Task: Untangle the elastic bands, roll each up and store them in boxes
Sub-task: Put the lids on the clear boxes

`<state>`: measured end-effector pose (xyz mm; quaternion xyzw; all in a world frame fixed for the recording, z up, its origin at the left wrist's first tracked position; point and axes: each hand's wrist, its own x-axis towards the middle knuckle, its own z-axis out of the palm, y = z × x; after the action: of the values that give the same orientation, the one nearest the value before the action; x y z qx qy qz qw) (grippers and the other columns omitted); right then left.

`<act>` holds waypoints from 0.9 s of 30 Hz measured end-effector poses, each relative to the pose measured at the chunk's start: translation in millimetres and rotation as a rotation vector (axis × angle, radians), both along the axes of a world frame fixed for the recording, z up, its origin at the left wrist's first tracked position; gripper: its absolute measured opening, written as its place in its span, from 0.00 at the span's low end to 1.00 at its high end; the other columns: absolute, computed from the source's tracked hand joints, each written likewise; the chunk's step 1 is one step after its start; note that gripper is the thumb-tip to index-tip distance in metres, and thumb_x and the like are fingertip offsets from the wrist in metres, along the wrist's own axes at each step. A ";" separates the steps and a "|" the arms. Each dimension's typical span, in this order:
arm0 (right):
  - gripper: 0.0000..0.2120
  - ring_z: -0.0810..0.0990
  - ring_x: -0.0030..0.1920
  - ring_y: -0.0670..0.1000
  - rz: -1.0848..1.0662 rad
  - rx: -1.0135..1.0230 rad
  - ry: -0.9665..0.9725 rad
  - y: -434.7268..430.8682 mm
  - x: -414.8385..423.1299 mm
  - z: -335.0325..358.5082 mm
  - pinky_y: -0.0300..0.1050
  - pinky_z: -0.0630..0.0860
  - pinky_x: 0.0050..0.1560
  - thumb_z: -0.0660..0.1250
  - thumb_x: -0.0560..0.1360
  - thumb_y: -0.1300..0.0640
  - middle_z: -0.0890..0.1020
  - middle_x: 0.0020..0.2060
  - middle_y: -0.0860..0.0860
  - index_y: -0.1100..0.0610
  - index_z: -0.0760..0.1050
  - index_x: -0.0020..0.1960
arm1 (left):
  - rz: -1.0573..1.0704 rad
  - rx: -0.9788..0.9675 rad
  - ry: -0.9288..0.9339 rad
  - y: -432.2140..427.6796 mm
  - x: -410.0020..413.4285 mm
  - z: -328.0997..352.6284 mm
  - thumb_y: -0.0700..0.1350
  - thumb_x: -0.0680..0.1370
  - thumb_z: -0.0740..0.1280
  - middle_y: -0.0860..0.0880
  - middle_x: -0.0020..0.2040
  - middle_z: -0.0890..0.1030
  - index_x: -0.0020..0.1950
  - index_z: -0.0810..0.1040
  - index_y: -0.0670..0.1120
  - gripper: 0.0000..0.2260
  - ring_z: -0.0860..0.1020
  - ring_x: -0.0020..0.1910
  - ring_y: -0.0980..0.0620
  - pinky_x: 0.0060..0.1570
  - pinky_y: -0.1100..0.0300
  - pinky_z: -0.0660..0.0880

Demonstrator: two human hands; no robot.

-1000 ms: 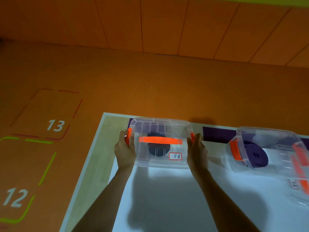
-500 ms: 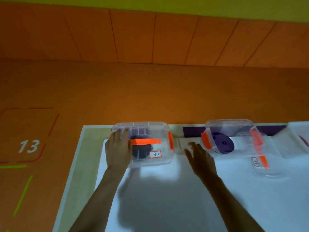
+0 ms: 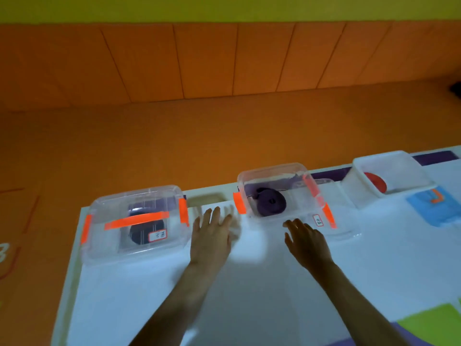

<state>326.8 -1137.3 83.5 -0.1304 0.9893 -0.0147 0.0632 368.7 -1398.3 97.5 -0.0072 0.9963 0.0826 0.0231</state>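
While both arms reach over the white worktop [image 3: 249, 295], the left hand [image 3: 212, 236] and right hand [image 3: 306, 243] hover empty, fingers spread, just short of an unlidded clear box [image 3: 270, 168] holding a rolled purple band [image 3: 270, 202]. Closing it well probably means lifting the lid [image 3: 334, 228] propped at its right, squaring it, then pressing the orange clips [image 3: 240, 203] down. Left of it sits a lidded box [image 3: 104, 236] with a dark roll [image 3: 139, 233].

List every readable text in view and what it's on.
None reads clearly.
Red-edged label on the left clear box: handwriting, blurred.
Smaller label on the middle box's lid: blurred.
Floor number: cut off, maybe "3".
Orange mark on blue sheet: unclear.
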 end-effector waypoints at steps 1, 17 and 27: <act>0.12 0.87 0.50 0.60 0.013 -0.013 -0.003 17.0 -5.6 -4.0 0.56 0.83 0.42 0.70 0.81 0.58 0.84 0.54 0.56 0.58 0.81 0.63 | -0.003 0.008 -0.004 14.8 -5.7 -2.7 0.47 0.84 0.63 0.47 0.83 0.63 0.82 0.64 0.56 0.26 0.59 0.83 0.43 0.80 0.44 0.57; 0.26 0.70 0.73 0.57 -0.052 0.115 -0.374 205.2 -121.9 -83.1 0.55 0.75 0.66 0.60 0.83 0.51 0.67 0.76 0.54 0.51 0.61 0.80 | 0.096 -0.008 -0.235 137.9 -23.9 -45.2 0.42 0.83 0.65 0.47 0.86 0.39 0.83 0.35 0.60 0.43 0.46 0.86 0.44 0.83 0.45 0.50; 0.29 0.69 0.76 0.61 -0.214 -0.012 -0.281 210.6 -157.8 -122.0 0.58 0.74 0.69 0.58 0.86 0.52 0.65 0.80 0.58 0.59 0.54 0.83 | 0.291 0.093 -0.110 164.3 -15.6 -67.4 0.38 0.79 0.70 0.46 0.87 0.42 0.86 0.45 0.59 0.45 0.76 0.72 0.39 0.79 0.43 0.64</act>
<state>169.1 -926.7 -38.5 -0.0212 0.9789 -0.0455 0.1983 353.1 -1234.1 30.0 -0.1547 0.9771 0.1307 0.0656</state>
